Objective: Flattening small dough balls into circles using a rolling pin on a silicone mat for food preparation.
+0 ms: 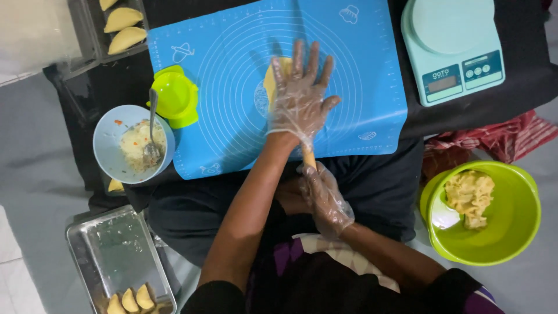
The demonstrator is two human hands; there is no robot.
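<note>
My left hand (299, 96), in a clear plastic glove, lies flat with its fingers spread on a piece of yellow dough (271, 78) near the middle of a blue baking mat (372, 87). A wooden rolling pin handle (308, 156) sticks out from under that wrist towards me. My right hand (325, 197), also gloved, sits close to my body with its fingers curled around the near end of the handle. The rest of the pin is hidden under my left hand.
A green pastry press (174, 96) and a pale blue bowl (107, 131) holding filling and a spoon sit left of the mat. Metal trays (116, 250) with folded pastries are at bottom left and top left. A kitchen scale (453, 46) is top right, with a green bowl (511, 232) of dough at right.
</note>
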